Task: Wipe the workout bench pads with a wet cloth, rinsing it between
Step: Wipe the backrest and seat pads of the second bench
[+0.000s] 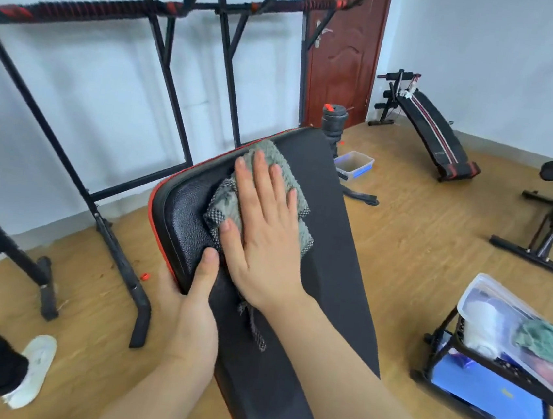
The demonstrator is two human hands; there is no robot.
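Right hand (265,242), fingers flat, is pressing the likely soft, limp cloth (265,148) onto the firm pad (332,249); left hand (189,309) is gripping the pad's edge.

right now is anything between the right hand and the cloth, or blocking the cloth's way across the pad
Nothing visible. The right hand lies flat on the cloth, and the bench pad around it carries nothing else. The left hand grips the pad's left edge beside it.
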